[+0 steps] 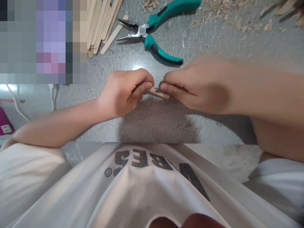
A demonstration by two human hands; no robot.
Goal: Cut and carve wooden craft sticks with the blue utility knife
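My left hand (127,91) is closed around a wooden craft stick (163,94), and the stick's short end sticks out to the right between my hands. A small dark pointed blade (159,90) shows at the fingertips of my right hand (197,85). That hand is pinched on the blade, whose tip lies against or just over the stick; most of it is hidden by the fingers. Just beyond my hands, long-nose pliers (142,30) with green handles lie with their jaws apart.
A pile of craft sticks (102,22) lies at the back left. Wood shavings (220,15) are scattered along the back of the grey table (106,133). A white cable (17,104) and a purple power socket (6,122) are at the left edge. The upper-left corner is pixelated.
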